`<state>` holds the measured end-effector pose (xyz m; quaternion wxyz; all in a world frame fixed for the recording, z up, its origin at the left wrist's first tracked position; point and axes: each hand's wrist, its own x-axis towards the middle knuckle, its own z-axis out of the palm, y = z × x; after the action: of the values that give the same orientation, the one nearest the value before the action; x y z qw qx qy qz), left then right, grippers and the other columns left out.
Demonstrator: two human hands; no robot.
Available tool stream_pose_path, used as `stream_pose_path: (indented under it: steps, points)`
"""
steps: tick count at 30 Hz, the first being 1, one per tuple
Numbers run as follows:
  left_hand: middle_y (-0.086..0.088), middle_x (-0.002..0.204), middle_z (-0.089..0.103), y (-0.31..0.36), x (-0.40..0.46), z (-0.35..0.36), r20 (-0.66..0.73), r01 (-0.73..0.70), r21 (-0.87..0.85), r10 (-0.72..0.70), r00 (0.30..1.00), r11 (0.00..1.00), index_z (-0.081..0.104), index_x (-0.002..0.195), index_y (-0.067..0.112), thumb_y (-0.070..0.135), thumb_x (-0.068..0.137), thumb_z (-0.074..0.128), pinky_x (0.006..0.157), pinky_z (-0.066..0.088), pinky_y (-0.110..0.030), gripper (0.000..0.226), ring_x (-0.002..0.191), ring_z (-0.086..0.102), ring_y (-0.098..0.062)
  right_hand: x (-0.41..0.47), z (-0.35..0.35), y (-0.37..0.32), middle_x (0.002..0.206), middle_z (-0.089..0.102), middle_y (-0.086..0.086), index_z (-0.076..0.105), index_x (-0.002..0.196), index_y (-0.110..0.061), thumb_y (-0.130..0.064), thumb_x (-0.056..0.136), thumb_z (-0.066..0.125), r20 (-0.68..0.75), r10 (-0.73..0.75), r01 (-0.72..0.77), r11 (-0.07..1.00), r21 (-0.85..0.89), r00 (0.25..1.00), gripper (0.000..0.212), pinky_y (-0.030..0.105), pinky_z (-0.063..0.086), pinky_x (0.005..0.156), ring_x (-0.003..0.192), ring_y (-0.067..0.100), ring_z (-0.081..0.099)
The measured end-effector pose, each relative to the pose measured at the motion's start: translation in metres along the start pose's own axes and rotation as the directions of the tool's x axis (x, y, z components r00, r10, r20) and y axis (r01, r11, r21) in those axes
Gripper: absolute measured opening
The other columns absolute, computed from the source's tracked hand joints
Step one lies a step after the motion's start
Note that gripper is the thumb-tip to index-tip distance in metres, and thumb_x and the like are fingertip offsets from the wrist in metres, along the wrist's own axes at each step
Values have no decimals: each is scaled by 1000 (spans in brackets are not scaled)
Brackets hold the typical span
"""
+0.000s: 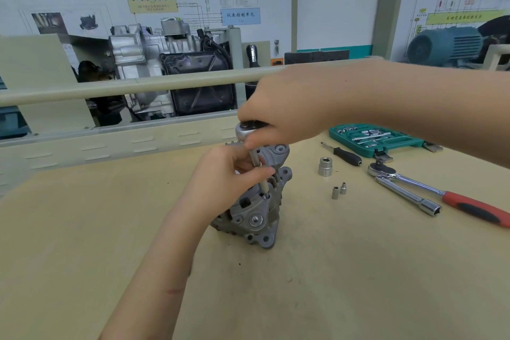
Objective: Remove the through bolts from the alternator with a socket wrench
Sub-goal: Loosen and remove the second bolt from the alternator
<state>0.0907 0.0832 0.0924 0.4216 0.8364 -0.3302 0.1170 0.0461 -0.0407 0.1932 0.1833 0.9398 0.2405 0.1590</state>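
On wall sign (240, 16): "仪表控制单元"

Matt cast-metal alternator (255, 215), chromed socket wrench (244, 130)

Grey alternator (256, 201) on pale yellow desk (110, 229); right of the grip, a teal socket case (378, 138), red-and-black ratchet handle (477, 208).

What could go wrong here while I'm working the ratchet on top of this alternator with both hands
The alternator stands free on the bench with no clamp in view, so turning force could tip or spin it. Your left hand pinches the extension just above the housing, so fingers could get nipped if the socket slips. The right hand holds the ratchet head, which gives little leverage on a tight bolt.
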Motion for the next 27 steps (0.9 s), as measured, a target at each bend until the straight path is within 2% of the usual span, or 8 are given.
stream_pose_path:
  steps: [2,6,9,12,15,22,25,27]
  points:
    - [7,81,70,-1,-1,-1,37,13,-13,-12,999,1000,69,79,18,25,77,69,66,43,-6,7,73,60,6,1,-4,1,62,36,-11,59,102,-15,-34,92,43,69,-35,34,999,5,997,26,6,35,51,51,4,32]
    - [12,70,66,0,-2,-1,36,19,7,-19,999,1000,68,77,23,26,76,69,60,38,0,4,70,57,13,4,-10,3,69,38,-13,48,90,-16,-29,94,42,177,-182,180,983,27,967,15,23,29,56,61,3,37]
    - [5,67,67,-1,-2,1,-9,3,49,-3,1000,999,67,72,16,30,74,71,57,42,-10,15,66,59,1,4,-10,4,65,36,-13,48,91,-18,-41,92,44,142,-146,156,986,-66,979,23,20,25,50,56,3,36]
    - [-5,67,67,-2,-1,6,-69,-10,133,20,997,991,68,74,3,34,73,70,59,42,-21,31,64,59,-13,6,-9,3,56,37,-5,46,72,-12,-55,88,38,124,-67,90,977,-193,990,47,22,23,44,47,9,32]
    - [0,69,68,-3,0,5,-41,-21,108,26,999,994,70,76,7,32,74,70,56,39,-12,25,63,58,-6,8,-5,5,55,37,-3,40,63,-15,-55,88,37,109,-60,78,983,-167,992,48,23,23,44,46,11,31]
    - [8,83,71,-9,0,1,63,4,-8,-3,998,1000,70,88,15,24,76,69,69,37,3,15,81,59,10,7,-7,15,67,40,-11,50,86,-16,-36,92,44,176,-135,141,990,-20,975,22,19,30,54,60,7,40]
    - [8,81,71,-9,1,3,46,14,-6,-13,999,1000,69,86,15,27,74,71,70,37,-1,17,81,61,5,4,-8,15,67,39,-13,53,94,-15,-42,91,45,155,-138,144,989,-31,978,28,12,28,50,58,3,38]
    - [12,73,68,-8,1,4,18,15,-7,-15,1000,1000,66,78,21,29,72,73,66,38,-1,11,77,59,7,4,-8,14,63,40,-9,49,80,-15,-52,88,43,142,-98,115,987,-117,985,39,16,26,46,53,5,35]
